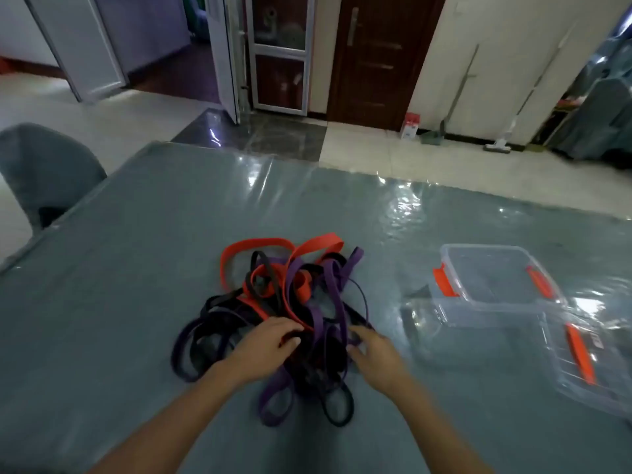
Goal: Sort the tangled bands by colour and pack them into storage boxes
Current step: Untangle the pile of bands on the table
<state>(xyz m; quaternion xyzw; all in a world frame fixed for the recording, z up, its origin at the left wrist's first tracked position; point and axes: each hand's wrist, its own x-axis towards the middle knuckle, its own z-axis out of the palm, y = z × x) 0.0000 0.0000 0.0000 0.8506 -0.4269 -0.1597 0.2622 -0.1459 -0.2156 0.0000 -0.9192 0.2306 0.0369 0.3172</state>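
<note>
A tangled heap of bands lies in the middle of the table: red bands (254, 244) at the far side, purple bands (337, 292) through the middle and front, black bands (219, 304) on the left and front. My left hand (265, 347) rests on the near side of the heap, fingers curled over black and purple bands. My right hand (374, 354) touches the heap's right edge, fingertips pinching at a purple band. Whether either hand truly grips a band is unclear. Two clear storage boxes with orange clips stand to the right, one farther (455, 249), one nearer (427, 323).
The table (119, 268) wears a grey cloth under shiny clear plastic. A grey-covered chair (44, 172) stands at the table's far left corner. Beyond the table are tiled floor, doors, a broom and a vacuum against the wall.
</note>
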